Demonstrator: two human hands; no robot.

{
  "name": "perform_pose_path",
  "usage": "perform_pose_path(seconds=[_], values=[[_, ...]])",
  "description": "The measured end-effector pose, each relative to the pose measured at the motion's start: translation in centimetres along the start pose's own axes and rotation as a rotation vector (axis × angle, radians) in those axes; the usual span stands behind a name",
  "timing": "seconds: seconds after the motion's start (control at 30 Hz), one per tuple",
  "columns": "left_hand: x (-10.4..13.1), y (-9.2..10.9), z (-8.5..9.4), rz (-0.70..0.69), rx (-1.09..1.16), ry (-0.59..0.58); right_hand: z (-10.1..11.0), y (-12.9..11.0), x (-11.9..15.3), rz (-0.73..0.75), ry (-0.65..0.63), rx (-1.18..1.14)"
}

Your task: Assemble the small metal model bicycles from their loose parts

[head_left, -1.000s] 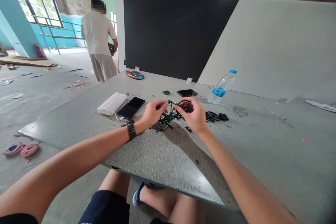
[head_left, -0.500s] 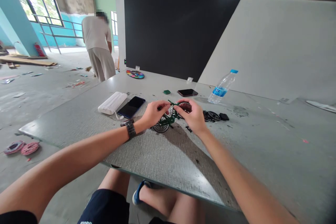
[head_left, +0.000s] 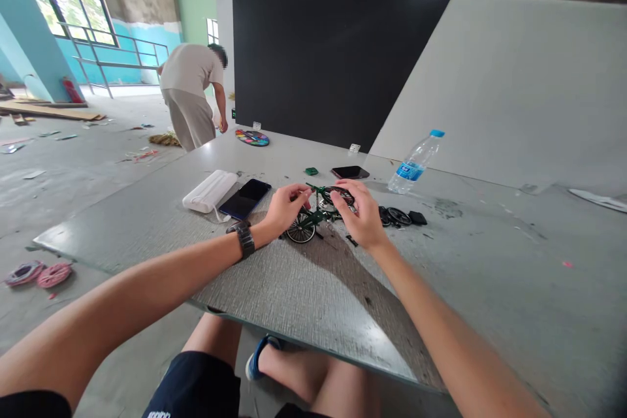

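Observation:
A small dark green model bicycle (head_left: 319,214) stands tilted on the grey table (head_left: 274,281), one spoked wheel toward me and another behind. At its left side is my left hand (head_left: 289,207), thumb and forefinger pinched near the handlebar; what they hold, if anything, is too small to make out. My right hand (head_left: 361,212) is beside the far wheel, its thumb and fingers apart around that wheel's right side. A small black part (head_left: 351,241) lies just below the right hand. Black wheels and parts (head_left: 399,216) lie to the right of it.
A white power bank (head_left: 209,191) and a dark phone (head_left: 245,199) lie at the left. Farther back are a green piece (head_left: 311,171), another phone (head_left: 350,172), a colourful palette (head_left: 252,138) and a water bottle (head_left: 416,162). A person (head_left: 191,95) bends over beyond the table.
My right hand's fingers have spread and risen slightly. The left hand has shifted slightly left, and more of the handlebar shows. The person in the background has bent lower and moved right.

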State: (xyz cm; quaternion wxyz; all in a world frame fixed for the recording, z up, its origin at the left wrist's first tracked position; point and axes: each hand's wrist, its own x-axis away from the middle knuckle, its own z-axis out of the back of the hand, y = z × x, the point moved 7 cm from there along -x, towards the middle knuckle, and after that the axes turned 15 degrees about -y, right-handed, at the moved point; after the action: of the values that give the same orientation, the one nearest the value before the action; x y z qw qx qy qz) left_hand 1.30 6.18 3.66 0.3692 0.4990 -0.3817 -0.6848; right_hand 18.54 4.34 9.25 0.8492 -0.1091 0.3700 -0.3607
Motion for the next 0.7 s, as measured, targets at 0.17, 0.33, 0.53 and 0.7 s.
perform_pose_path(seconds=[0.17, 0.33, 0.53, 0.7], values=[[0.2, 0.7, -0.3, -0.014, -0.031, -0.028, -0.6, 1.5, 0.0, -0.150, -0.009, -0.175], [0.3, 0.7, -0.5, -0.015, -0.018, -0.041, -0.9, 1.8, 0.2, -0.209, -0.013, -0.282], [0.2, 0.4, -0.5, -0.031, 0.001, -0.043, -0.7, 0.1, 0.0, -0.010, -0.089, 0.088], [0.2, 0.5, -0.6, -0.039, 0.001, -0.053, -0.9, -0.2, -0.1, 0.026, -0.151, 0.123]])
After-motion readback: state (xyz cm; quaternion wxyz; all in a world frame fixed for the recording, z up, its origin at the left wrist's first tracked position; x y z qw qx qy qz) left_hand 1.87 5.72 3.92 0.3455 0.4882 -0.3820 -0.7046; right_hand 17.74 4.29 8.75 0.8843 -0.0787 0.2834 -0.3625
